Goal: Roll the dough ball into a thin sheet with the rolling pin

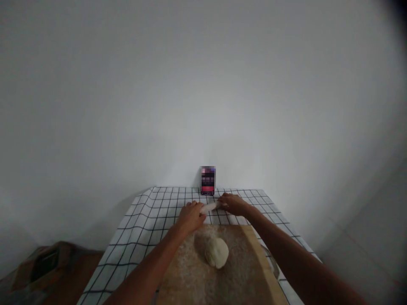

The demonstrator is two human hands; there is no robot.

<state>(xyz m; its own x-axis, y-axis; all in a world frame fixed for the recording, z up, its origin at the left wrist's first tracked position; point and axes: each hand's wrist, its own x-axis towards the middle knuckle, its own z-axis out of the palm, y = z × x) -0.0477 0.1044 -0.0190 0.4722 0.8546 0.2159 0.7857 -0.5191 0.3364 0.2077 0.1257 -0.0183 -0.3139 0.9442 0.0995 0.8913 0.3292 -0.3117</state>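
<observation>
Wooden board (248, 281), flour-dusted, nearest cam. L→R: L hand (192, 214) – fingers curled closed round L end of pale strip (210, 207); exact fingertip contact partly hidden. Strip spans gap betw. hands, beyond board's far edge, over checked cloth (152, 224); material unclear, poss. dough. Dough lump (218, 253) on board, nearer cam, apart from both hands. R hand (233, 204) – fingers nearly closed, appar. pinching strip's R end. Step (judged): two-handed handling of strip; next move prob. calls for even grip, gentle tension.
</observation>
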